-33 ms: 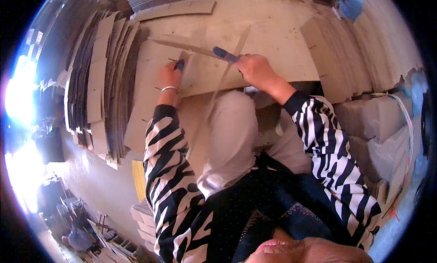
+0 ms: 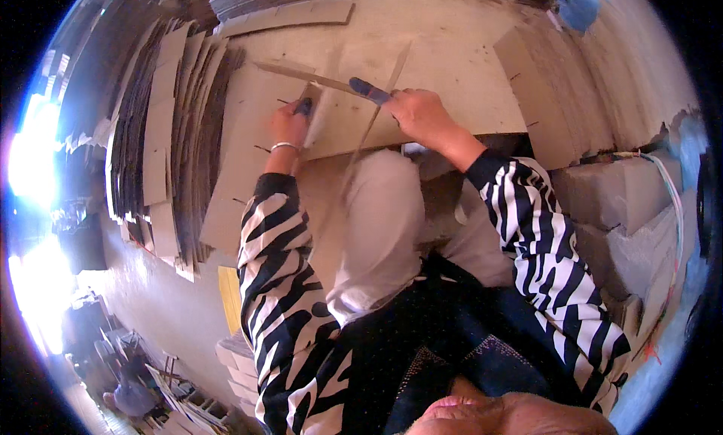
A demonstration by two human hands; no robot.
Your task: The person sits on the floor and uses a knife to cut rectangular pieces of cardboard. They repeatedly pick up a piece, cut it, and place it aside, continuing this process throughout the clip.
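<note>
Both hands work over a pale board [image 2: 444, 51] in front of me. My right hand [image 2: 422, 117], a dark cover on one finger, is closed on a thin cardboard strip [image 2: 290, 72] that reaches left across the board. My left hand [image 2: 290, 125], also with a dark finger cover, is closed on another cardboard piece [image 2: 310, 96], partly hidden by the fingers. Between the hands a long narrow cardboard strip [image 2: 388, 85] slants from the board down toward my knee, crossing the first strip. Beneath my left hand lies a slotted cardboard sheet [image 2: 233, 156].
Stacked cardboard sheets [image 2: 162, 134] stand on the left. More slotted cardboard [image 2: 542, 96] is piled on the right, and another stack [image 2: 294, 17] sits at the back. My knee [image 2: 380, 216] is close under the board's front edge.
My left hand has shifted slightly right, toward the crossing strips. My right hand and its strip have moved a little left; both hands keep their hold.
</note>
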